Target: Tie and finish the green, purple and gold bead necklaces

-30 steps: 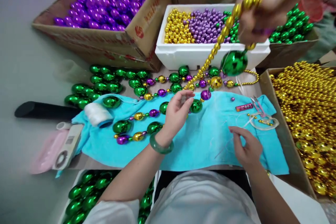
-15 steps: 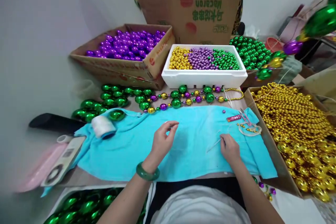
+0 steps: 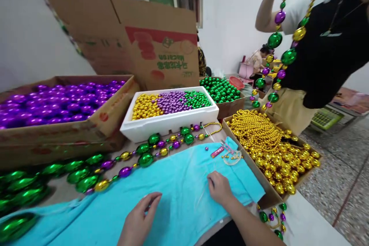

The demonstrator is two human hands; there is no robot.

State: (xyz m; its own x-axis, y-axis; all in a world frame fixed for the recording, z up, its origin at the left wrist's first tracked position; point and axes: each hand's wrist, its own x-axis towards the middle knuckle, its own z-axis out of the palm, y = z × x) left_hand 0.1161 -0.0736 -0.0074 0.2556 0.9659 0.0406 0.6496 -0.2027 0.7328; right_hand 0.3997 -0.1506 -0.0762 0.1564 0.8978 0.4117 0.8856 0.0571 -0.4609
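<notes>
My left hand [image 3: 142,218] hovers over the turquoise cloth [image 3: 181,178] with thumb and forefinger pinched; what they hold, if anything, is too fine to make out. To its right, my right hand [image 3: 219,187] is closed on a thin, pale thread [image 3: 201,196], whose course over the cloth is faint. Behind both hands lies a strand of green, purple and gold beads [image 3: 146,160]. A single purple bead [image 3: 206,148], a small red packet [image 3: 217,152], scissors [image 3: 229,147] and a pale ring of cord [image 3: 233,162] rest at the cloth's far right.
A white foam box [image 3: 170,120] holds small gold, purple and green beads. Cartons of purple beads [image 3: 63,103], green beads [image 3: 221,90] and gold beads [image 3: 259,134] surround it. At right, a standing person [image 3: 325,54] holds up a bead necklace [image 3: 289,57].
My view has swung to the right, bringing in the standing person and the raised necklace. Both hands stay pinched over the cloth; the scissors and loose bead lie as before.
</notes>
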